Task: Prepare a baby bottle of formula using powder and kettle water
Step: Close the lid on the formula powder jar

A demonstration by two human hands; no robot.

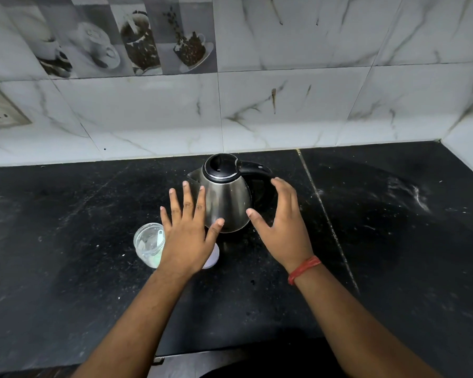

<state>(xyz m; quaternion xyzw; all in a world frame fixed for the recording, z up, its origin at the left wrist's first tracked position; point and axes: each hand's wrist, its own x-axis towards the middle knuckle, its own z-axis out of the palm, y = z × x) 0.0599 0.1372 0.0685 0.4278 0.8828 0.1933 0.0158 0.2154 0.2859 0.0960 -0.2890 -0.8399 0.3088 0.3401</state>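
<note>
A steel kettle (228,200) with a black lid and black handle stands on the black counter (93,268), spout to the left, handle to the right. My left hand (187,236) hovers flat with fingers spread, just left of and in front of the kettle. Under it lie a clear jar (148,245) with a small scoop inside and a pale lilac object (213,257), mostly hidden. My right hand (283,227) is spread, fingers lightly bent, in front of the handle, holding nothing. A red thread circles that wrist.
The marble-tiled wall (284,110) rises behind the counter and turns a corner at the right. A socket plate (0,110) sits on the wall at far left. White powder smears mark the counter at right (413,192). The counter's front edge runs below my forearms.
</note>
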